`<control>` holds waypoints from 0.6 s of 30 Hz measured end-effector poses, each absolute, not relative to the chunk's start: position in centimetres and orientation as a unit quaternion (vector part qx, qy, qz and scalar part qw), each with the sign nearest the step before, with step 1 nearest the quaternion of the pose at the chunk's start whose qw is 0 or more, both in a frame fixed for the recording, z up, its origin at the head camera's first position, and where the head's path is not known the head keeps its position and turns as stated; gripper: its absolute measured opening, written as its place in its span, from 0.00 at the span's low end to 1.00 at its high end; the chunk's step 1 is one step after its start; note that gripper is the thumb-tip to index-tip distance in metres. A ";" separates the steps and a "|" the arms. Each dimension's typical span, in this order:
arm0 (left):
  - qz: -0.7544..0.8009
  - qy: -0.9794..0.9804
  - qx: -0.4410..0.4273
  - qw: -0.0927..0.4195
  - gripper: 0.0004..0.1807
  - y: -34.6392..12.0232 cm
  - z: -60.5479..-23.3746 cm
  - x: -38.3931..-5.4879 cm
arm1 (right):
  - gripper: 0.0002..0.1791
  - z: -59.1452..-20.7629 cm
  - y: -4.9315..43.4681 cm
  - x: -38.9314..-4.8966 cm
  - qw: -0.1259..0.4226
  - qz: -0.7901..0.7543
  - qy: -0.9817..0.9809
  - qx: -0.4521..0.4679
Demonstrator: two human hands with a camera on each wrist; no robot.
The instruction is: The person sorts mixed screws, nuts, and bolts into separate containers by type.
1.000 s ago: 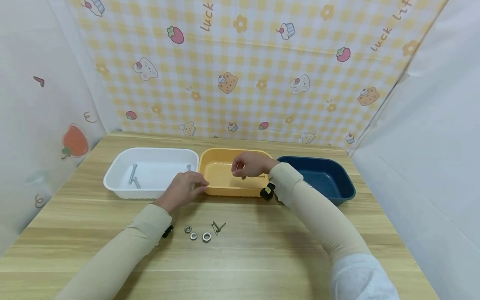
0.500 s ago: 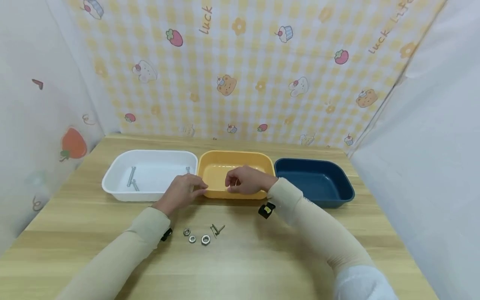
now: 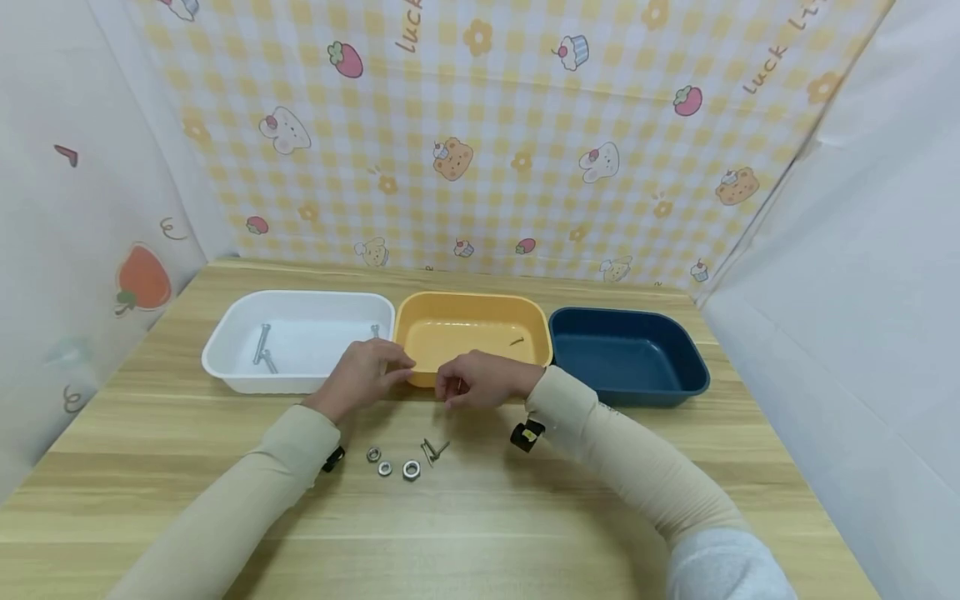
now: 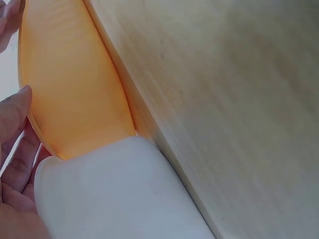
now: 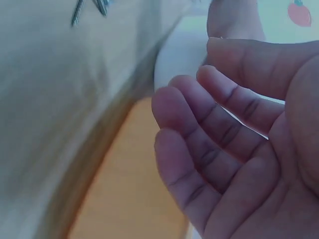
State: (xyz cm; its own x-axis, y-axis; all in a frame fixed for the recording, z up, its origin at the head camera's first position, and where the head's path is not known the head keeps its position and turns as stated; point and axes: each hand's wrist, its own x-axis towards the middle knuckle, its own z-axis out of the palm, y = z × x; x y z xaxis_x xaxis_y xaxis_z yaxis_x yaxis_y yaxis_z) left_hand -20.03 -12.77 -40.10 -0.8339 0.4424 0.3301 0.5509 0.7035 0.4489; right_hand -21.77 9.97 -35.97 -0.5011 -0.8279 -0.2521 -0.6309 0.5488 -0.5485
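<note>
A left hand [image 3: 363, 377] is pinching the near rim of a yellow tray [image 3: 465, 308], the left wrist view showing its thumb [image 4: 15, 113] on the outer side; the right hand [image 3: 482, 380] is hovering just in front, near loose screws [image 3: 435, 456] on the wooden table [image 3: 465, 546]. Only the head view is showing a small screw [image 3: 517, 342] inside the tray; only the right wrist view is revealing the right palm [image 5: 249, 199], fingers loosely bent, holding nothing.

Bolt [image 3: 375, 331] partly behind left hand [image 3: 362, 375], left sleeve [image 3: 232, 504] cropped
</note>
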 end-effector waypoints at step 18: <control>-0.279 -0.917 -0.266 0.098 0.04 -12.7 -39.9 -19.9 | 0.07 -39.0 9.0 -19.9 0.309 -0.165 0.824 -0.445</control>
State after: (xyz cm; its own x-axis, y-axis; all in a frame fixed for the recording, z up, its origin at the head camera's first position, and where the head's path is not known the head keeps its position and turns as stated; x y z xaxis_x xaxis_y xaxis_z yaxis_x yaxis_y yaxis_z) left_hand -19.89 -12.73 -39.90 -0.8387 0.4342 0.3288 0.5437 0.7025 0.4592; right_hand -19.94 9.01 -39.01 -0.4122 -0.8361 -0.3620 -0.6320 0.5486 -0.5474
